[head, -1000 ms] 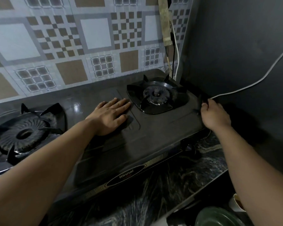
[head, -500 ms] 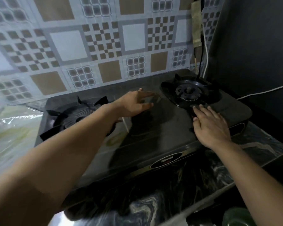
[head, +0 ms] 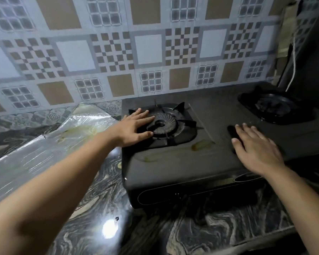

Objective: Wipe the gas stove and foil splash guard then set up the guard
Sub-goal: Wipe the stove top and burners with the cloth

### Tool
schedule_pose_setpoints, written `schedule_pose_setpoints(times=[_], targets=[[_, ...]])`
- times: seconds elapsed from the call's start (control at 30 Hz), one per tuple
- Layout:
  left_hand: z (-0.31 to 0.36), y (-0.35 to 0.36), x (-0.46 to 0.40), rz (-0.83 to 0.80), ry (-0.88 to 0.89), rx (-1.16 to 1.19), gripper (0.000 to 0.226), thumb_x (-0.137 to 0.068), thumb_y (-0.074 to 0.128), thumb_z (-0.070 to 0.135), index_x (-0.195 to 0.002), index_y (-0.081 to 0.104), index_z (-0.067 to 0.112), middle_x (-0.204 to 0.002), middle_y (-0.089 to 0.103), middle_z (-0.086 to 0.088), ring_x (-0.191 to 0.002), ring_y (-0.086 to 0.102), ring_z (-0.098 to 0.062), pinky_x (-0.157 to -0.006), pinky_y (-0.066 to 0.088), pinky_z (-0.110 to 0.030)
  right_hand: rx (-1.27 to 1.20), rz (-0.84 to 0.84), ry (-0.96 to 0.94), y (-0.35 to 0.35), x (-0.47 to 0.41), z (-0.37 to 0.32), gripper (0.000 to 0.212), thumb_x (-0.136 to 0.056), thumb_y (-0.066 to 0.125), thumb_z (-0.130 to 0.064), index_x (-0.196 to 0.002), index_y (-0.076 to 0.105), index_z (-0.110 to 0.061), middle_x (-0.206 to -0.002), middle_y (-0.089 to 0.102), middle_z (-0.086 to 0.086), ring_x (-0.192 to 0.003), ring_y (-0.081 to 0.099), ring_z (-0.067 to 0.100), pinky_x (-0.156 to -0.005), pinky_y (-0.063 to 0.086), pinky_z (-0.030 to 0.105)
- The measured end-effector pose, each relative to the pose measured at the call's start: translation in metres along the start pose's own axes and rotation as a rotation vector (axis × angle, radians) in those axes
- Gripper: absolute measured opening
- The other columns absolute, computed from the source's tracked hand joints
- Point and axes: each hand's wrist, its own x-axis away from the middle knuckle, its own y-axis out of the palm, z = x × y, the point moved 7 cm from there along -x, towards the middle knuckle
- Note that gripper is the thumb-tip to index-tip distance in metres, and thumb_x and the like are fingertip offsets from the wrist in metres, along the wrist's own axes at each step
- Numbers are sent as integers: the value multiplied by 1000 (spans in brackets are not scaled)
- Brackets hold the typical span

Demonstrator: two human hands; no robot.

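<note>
The black two-burner gas stove [head: 173,162] sits on the marbled counter, with greasy yellowish smears on its top. My left hand [head: 134,128] lies with straight fingers on the left burner [head: 164,124] and its grate. My right hand [head: 254,148] rests flat and open on the stove top between the burners, holding nothing. The right burner [head: 273,105] is at the far right. The foil splash guard [head: 50,142] lies crumpled and stained on the counter to the left of the stove, beneath my left forearm.
A patterned tiled wall [head: 136,48] rises right behind the stove. A white cable [head: 293,57] hangs down the dark right corner near the right burner. The marbled counter [head: 173,232] extends in front, with a bright light reflection.
The view has swung left. My left hand moved from the stove's middle onto the left burner. My right hand stayed flat on the stove top, and the foil guard came further into view.
</note>
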Motion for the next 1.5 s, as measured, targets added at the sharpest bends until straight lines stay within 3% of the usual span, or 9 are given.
schedule_pose_setpoints(times=[0.17,0.3,0.57,0.83,0.97,1.13,1.27,1.4,1.5], targets=[[-5,2,2,140,72,184,60,-96,30,52,-151,35,29,-163,17,0,-152,3,-16,-123,6,-39,2,-2,-12,3,12,-39,58,-99,25,-45,-154,23,-27,-163,19,-4,-150,16,17,-117,21,42],[-13,5,2,208,110,246,52,-99,32,45,-145,48,25,-161,24,1,-151,6,-15,-122,9,-42,-5,-10,-36,6,18,-70,58,-98,26,-44,-154,24,-29,-163,18,-6,-150,15,15,-116,21,43],[-16,7,-2,226,145,242,52,-99,27,47,-142,50,29,-162,23,1,-152,6,-18,-121,12,-50,-20,13,-151,11,75,-146,71,-88,21,-58,-153,27,-29,-160,28,-5,-147,24,15,-115,23,39],[-16,9,-7,67,123,218,58,-96,23,49,-143,48,27,-164,11,-2,-152,-4,-20,-121,7,-54,-66,59,-218,18,111,-244,72,-88,30,-56,-150,34,-20,-157,35,5,-144,30,22,-115,26,42],[-15,7,-10,-11,104,231,44,-106,28,35,-144,47,25,-165,6,-4,-151,-9,-22,-121,2,-54,-82,55,-280,22,105,-280,69,-91,32,-55,-149,36,-19,-156,36,7,-144,31,24,-113,27,44],[-13,6,-10,-12,96,243,41,-107,29,29,-141,51,25,-165,6,-3,-151,-9,-21,-121,1,-53,-111,113,-411,23,102,-292,52,-93,40,-46,-141,50,-28,-149,48,0,-136,43,22,-106,34,41],[-13,7,-11,7,95,227,41,-107,29,30,-141,51,26,-165,7,-3,-151,-8,-22,-121,0,-51,-137,161,-648,27,115,-290,39,-94,46,-43,-129,60,-35,-145,52,-6,-133,47,20,-103,36,39],[-14,8,-10,23,97,211,52,-99,25,40,-140,52,25,-165,9,-4,-152,-7,-24,-122,2,-49,-48,188,-859,32,135,-274,41,-97,46,-43,-137,53,-38,-152,43,-7,-139,39,22,-106,32,42],[-12,9,-10,42,95,210,56,-95,23,42,-139,54,27,-164,10,-4,-152,-6,-24,-121,1,-42,-97,190,-846,29,141,-258,48,-99,39,-39,-148,38,-35,-156,38,-5,-143,34,21,-109,27,40]])
